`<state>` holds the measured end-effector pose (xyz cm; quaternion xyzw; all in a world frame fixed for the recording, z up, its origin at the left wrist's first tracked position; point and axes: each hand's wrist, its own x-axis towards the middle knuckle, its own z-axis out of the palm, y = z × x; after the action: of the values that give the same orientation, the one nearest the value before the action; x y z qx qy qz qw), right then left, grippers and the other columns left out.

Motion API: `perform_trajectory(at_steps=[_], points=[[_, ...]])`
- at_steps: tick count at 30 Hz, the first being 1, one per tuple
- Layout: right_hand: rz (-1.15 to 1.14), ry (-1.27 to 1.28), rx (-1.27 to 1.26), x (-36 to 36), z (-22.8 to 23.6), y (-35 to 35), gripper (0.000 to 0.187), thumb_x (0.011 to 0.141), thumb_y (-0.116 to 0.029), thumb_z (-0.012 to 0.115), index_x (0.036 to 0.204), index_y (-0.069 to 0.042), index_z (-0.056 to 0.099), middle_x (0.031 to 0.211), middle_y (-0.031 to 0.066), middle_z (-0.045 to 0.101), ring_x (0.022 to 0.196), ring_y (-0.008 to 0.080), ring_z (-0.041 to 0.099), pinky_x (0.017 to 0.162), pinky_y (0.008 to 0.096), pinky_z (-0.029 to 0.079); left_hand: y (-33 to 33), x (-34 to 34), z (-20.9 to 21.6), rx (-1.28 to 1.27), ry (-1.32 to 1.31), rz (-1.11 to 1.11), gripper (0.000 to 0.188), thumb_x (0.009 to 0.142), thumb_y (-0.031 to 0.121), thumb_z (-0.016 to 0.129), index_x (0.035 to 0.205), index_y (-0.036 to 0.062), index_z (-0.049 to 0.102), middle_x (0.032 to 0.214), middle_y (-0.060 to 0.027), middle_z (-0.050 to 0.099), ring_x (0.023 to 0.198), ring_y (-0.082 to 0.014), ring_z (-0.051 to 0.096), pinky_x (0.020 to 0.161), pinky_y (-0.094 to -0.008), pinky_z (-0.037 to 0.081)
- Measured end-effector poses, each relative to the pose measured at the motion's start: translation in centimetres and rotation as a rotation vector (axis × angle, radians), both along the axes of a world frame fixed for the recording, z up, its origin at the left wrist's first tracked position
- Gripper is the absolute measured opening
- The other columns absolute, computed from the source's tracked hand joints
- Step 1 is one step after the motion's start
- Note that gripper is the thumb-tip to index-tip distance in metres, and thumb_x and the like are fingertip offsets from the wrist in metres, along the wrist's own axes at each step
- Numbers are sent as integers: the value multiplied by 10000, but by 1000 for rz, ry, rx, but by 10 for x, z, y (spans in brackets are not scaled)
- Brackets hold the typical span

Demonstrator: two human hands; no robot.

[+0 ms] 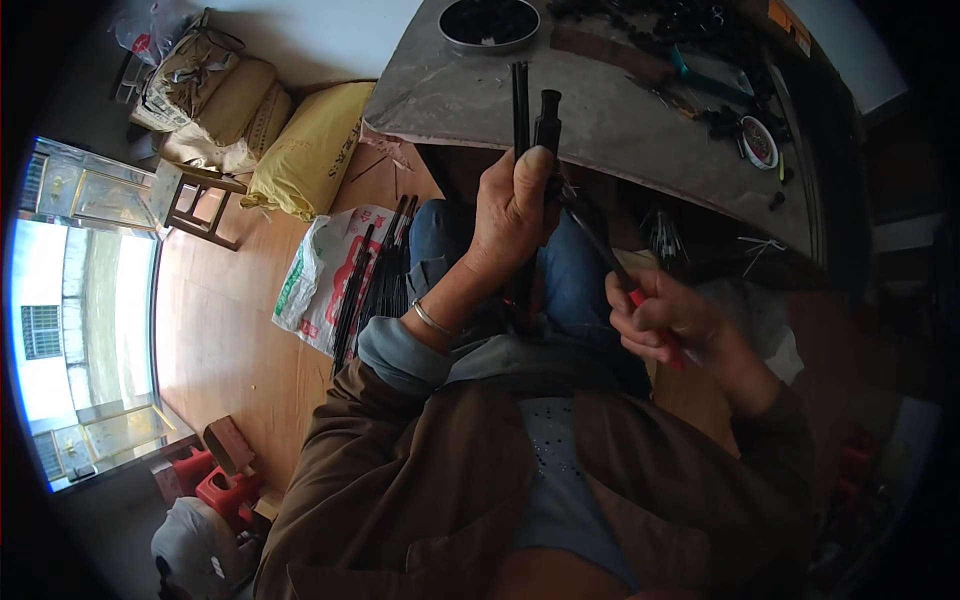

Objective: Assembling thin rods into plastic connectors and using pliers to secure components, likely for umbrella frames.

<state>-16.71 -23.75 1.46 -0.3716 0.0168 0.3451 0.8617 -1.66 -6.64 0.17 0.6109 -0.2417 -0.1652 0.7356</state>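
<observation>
My left hand (508,210) is closed round a black rod with a thick, knobbed end (548,120), held upright over my lap. Thin black rods (519,105) rise beside it from the same grip. In my right hand (672,320) is a red-handled tool with a long dark shaft (605,243), its fingers wrapped round the handle. The shaft slants up to the left, and its far end meets the black rod just below my left thumb. What exactly that end does there is too dark to make out.
Ahead stands a grey table (450,95) bearing a round pan of black parts (489,22), a green tray (710,75) and a small white bowl (759,143). Long black rods (378,275) lie on a printed sack (318,270) at my left. Beyond are a yellow sack (310,150) and a wooden stool (205,205).
</observation>
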Motion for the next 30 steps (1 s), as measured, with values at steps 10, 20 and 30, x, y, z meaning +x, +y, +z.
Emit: perform_trajectory(at_steps=[10,20,30], points=[[-175,27,54,-11,-9,11,289,931,-309,572,941,-27,509,587,51,546,407,139,542,375,233,436,4,4,3,2,73,-62,566,971,549,351,869,31,556,535,-9,517,408,-70,481,381,-203,352],[-263,-409,-977,11,23,17,246,911,-96,449,1131,5,495,754,32,538,556,64,483,518,220,426,9,6,2,-24,27,-27,573,975,550,333,863,38,564,543,3,508,404,-66,462,379,-201,337],[-95,112,-431,11,52,15,440,997,-316,434,1254,41,450,773,128,625,584,173,624,584,332,559,5,1,2,-69,67,-134,611,970,570,317,844,27,568,538,3,506,402,-56,444,369,-200,311]])
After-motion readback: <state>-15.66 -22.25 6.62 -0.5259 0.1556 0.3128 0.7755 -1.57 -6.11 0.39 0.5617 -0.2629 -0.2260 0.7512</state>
